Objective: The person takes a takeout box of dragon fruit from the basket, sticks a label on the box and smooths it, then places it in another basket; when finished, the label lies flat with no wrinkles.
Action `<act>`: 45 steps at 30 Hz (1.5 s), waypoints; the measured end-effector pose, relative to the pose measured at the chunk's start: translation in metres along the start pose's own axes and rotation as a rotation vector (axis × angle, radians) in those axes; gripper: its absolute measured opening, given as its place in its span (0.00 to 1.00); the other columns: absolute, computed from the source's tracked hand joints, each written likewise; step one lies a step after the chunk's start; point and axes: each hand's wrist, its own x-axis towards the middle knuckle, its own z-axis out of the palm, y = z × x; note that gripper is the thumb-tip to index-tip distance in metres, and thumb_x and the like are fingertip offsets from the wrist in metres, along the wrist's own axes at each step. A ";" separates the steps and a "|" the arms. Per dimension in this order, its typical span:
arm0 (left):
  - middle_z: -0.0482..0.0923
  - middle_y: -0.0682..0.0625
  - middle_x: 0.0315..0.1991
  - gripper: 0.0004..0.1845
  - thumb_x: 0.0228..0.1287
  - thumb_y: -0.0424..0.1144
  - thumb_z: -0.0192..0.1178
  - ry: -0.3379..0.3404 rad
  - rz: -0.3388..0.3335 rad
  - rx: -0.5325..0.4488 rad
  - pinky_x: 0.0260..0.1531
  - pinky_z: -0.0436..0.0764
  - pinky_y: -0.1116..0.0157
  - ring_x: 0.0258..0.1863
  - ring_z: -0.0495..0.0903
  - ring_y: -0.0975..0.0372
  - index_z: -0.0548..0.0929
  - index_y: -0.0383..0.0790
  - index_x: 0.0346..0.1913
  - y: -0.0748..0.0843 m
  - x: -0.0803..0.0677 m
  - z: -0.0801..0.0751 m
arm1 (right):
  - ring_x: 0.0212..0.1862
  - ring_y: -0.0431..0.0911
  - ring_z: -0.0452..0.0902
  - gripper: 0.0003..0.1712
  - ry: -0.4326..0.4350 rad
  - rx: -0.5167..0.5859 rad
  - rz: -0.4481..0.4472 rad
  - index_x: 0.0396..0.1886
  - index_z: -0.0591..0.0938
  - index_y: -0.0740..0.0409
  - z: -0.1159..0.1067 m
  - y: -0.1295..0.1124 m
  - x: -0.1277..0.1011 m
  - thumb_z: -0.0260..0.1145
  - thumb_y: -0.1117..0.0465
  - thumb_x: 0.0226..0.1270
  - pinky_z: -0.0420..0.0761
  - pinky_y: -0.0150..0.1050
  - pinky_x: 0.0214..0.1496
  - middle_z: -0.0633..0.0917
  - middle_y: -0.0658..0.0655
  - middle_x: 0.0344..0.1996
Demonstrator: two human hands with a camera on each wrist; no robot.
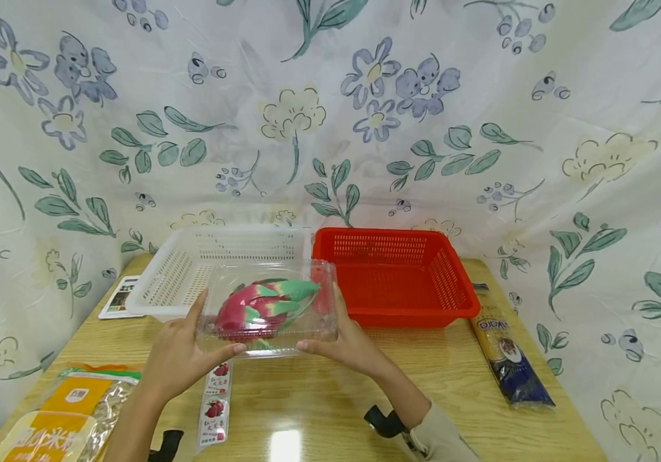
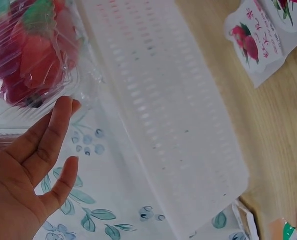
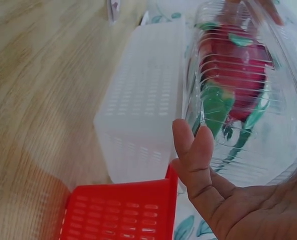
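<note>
Both hands hold a clear plastic clamshell box up in front of the baskets, above the table. Inside it lies a pink and green dragon fruit, also seen through the plastic in the right wrist view. My left hand grips the box's left end, its thumb along the near edge. The right end is gripped by my right hand, thumb likewise at the near edge. From the left wrist, the left hand's fingers show against the box's underside. Below the box, a strip of dragon fruit stickers lies on the table.
Behind the box stand a white basket and, to its right, a red basket. A blue and yellow food bag lies far right. An orange-labelled bag sits front left, with a printed card beyond it.
</note>
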 end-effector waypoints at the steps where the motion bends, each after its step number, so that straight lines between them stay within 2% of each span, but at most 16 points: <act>1: 0.76 0.23 0.55 0.61 0.50 0.67 0.68 0.003 0.005 0.002 0.51 0.71 0.34 0.51 0.75 0.33 0.51 0.38 0.79 0.000 0.000 0.000 | 0.66 0.61 0.72 0.70 0.004 -0.007 -0.004 0.78 0.27 0.34 0.000 0.000 -0.001 0.72 0.38 0.58 0.73 0.63 0.62 0.56 0.62 0.78; 3: 0.77 0.24 0.55 0.61 0.50 0.67 0.68 0.006 0.011 0.005 0.51 0.71 0.34 0.51 0.76 0.33 0.51 0.38 0.79 0.001 -0.001 0.000 | 0.65 0.60 0.74 0.70 0.008 -0.013 -0.009 0.78 0.27 0.33 0.000 0.000 -0.002 0.72 0.37 0.58 0.74 0.63 0.61 0.62 0.62 0.75; 5: 0.77 0.24 0.55 0.61 0.51 0.66 0.69 0.006 0.015 0.000 0.51 0.70 0.34 0.51 0.76 0.33 0.51 0.38 0.79 0.001 -0.002 0.000 | 0.66 0.60 0.73 0.69 0.010 -0.004 -0.016 0.78 0.28 0.33 0.001 0.000 -0.003 0.72 0.37 0.57 0.74 0.63 0.61 0.64 0.61 0.75; 11: 0.76 0.25 0.56 0.61 0.51 0.66 0.69 0.005 0.008 -0.015 0.52 0.69 0.33 0.53 0.74 0.33 0.51 0.39 0.79 0.003 -0.006 0.001 | 0.69 0.61 0.69 0.69 0.018 0.017 -0.025 0.78 0.28 0.31 0.002 0.000 -0.008 0.73 0.39 0.57 0.75 0.63 0.61 0.55 0.58 0.78; 20: 0.76 0.25 0.57 0.61 0.51 0.66 0.69 0.001 0.009 -0.037 0.51 0.69 0.32 0.54 0.73 0.34 0.50 0.39 0.79 0.004 -0.011 0.002 | 0.67 0.60 0.71 0.69 0.018 0.039 -0.039 0.78 0.28 0.30 0.003 -0.001 -0.015 0.73 0.41 0.58 0.78 0.60 0.58 0.60 0.60 0.76; 29: 0.76 0.27 0.58 0.62 0.49 0.67 0.70 -0.005 0.030 -0.021 0.49 0.71 0.31 0.55 0.72 0.36 0.49 0.44 0.80 0.008 -0.018 0.001 | 0.69 0.62 0.67 0.70 0.019 0.049 -0.030 0.78 0.28 0.29 0.004 -0.004 -0.026 0.74 0.44 0.58 0.78 0.58 0.58 0.53 0.57 0.79; 35: 0.77 0.28 0.57 0.62 0.47 0.68 0.71 -0.013 0.030 -0.003 0.46 0.73 0.32 0.54 0.73 0.36 0.52 0.43 0.79 0.013 -0.024 0.000 | 0.69 0.63 0.67 0.70 0.013 0.067 -0.040 0.77 0.28 0.28 0.004 -0.004 -0.034 0.75 0.48 0.59 0.82 0.52 0.55 0.54 0.56 0.78; 40: 0.80 0.29 0.54 0.61 0.45 0.65 0.73 0.022 0.056 -0.029 0.44 0.75 0.33 0.51 0.76 0.36 0.55 0.43 0.78 0.017 -0.027 0.002 | 0.65 0.61 0.72 0.70 0.050 0.046 -0.027 0.78 0.29 0.29 0.005 -0.005 -0.043 0.76 0.49 0.58 0.83 0.51 0.53 0.59 0.59 0.76; 45: 0.80 0.30 0.54 0.62 0.45 0.65 0.73 0.007 0.045 -0.044 0.43 0.75 0.33 0.50 0.76 0.36 0.55 0.42 0.78 0.020 -0.032 0.002 | 0.61 0.57 0.78 0.71 0.042 0.056 -0.009 0.78 0.27 0.28 0.006 -0.007 -0.050 0.76 0.51 0.59 0.83 0.49 0.53 0.66 0.62 0.72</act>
